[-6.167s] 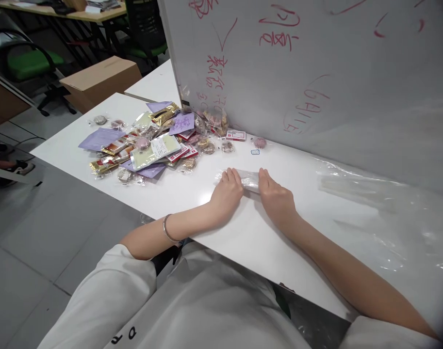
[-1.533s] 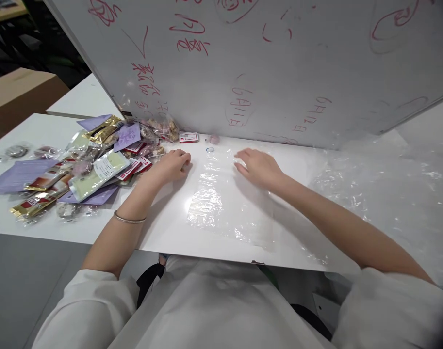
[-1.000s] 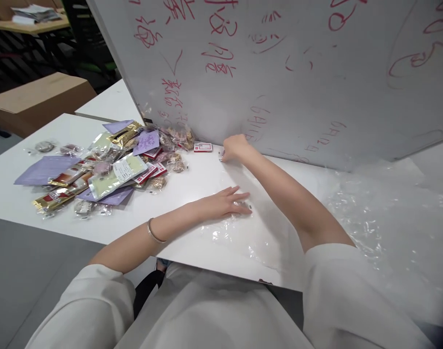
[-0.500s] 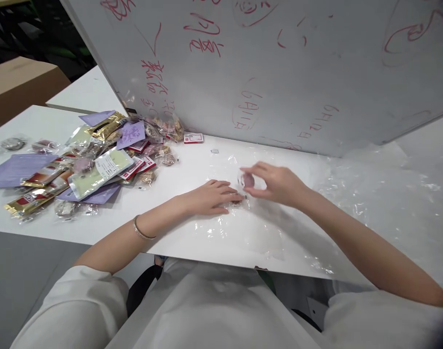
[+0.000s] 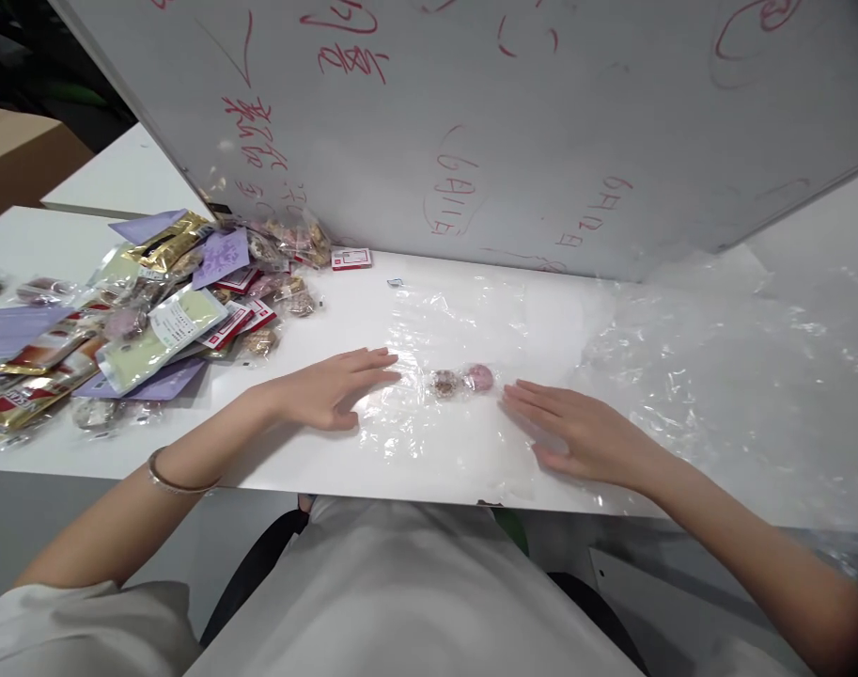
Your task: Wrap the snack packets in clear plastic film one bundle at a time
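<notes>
Two small wrapped pieces lie side by side on clear plastic film: a brown speckled one [image 5: 444, 383] and a pink one [image 5: 480, 378]. To their left, my left hand [image 5: 334, 387] is open above the film's left part, fingers spread, holding nothing. My right hand [image 5: 576, 432] is open just right of the pink piece, its fingers stretched out and nothing in it. The clear film [image 5: 463, 315] is spread over the white table [image 5: 273, 470] between and beyond both hands.
A pile of packets, with a green-and-white pouch [image 5: 162, 338] and purple sheets [image 5: 221, 257], covers the left side. A whiteboard [image 5: 400, 132] with red writing stands behind. Crumpled clear plastic [image 5: 745, 367] spreads at the right. A small red-and-white box [image 5: 351, 259] sits near the board.
The pink piece has left my right hand and now lies beside the brown one. My left hand has moved left off the brown piece, and its fingers are spread. The whole view has shifted slightly.
</notes>
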### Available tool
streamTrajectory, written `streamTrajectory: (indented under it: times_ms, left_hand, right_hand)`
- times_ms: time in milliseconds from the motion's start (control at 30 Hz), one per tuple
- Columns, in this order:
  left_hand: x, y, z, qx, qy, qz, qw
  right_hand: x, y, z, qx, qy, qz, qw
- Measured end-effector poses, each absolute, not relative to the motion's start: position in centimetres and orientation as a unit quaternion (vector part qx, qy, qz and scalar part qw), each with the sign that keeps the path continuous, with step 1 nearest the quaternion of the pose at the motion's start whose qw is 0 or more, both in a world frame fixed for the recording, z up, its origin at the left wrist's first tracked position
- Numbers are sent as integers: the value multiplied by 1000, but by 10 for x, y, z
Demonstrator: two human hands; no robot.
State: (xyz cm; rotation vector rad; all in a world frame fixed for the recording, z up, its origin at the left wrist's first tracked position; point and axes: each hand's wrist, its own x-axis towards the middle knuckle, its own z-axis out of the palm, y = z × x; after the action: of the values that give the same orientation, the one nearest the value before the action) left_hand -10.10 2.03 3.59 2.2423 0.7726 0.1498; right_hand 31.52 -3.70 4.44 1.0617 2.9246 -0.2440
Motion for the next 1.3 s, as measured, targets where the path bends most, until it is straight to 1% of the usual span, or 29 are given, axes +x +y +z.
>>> streamTrajectory:
  times_ms: [67, 167, 267, 400, 500, 600, 667, 733, 900, 1033, 1133, 1300]
  left_hand:
    - [-105, 16, 33, 900, 293, 33, 321]
    - [-102, 8, 32, 924, 285, 4, 254]
    - [-97, -1, 31, 939, 285, 5, 191]
    - [-97, -9, 25, 948, 295, 15, 121]
    - [-101, -10, 27, 953, 281, -6, 117]
    - [-103, -12, 36, 952, 262, -36, 153]
    - [-103, -14, 39, 950, 266, -41, 160]
    - [-101, -17, 39, 949, 277, -40, 142]
    - [-96, -20, 26, 959, 278, -15, 50]
    - [-100, -14, 18, 967, 255, 12, -21]
    - [-104, -10, 16, 972, 232, 39, -21]
    - [-89, -14, 15, 972, 208, 102, -45]
  right_hand:
    - [317, -42, 36, 326, 939, -106, 14]
    - [310, -42, 25, 328, 938, -114, -11]
    - [302, -40, 21, 339, 934, -108, -34]
    - [293, -35, 19, 293, 947, -107, -73]
    - [286, -28, 21, 279, 943, -155, -93]
    - [277, -20, 24, 303, 929, -203, -71]
    - [271, -16, 24, 306, 932, -187, -56]
    - [268, -15, 23, 305, 939, -153, -48]
    - [266, -19, 19, 297, 950, -86, -39]
    - [262, -20, 17, 266, 962, -40, -53]
    - [257, -20, 16, 241, 968, -41, -66]
    - [255, -19, 15, 256, 960, -74, -85]
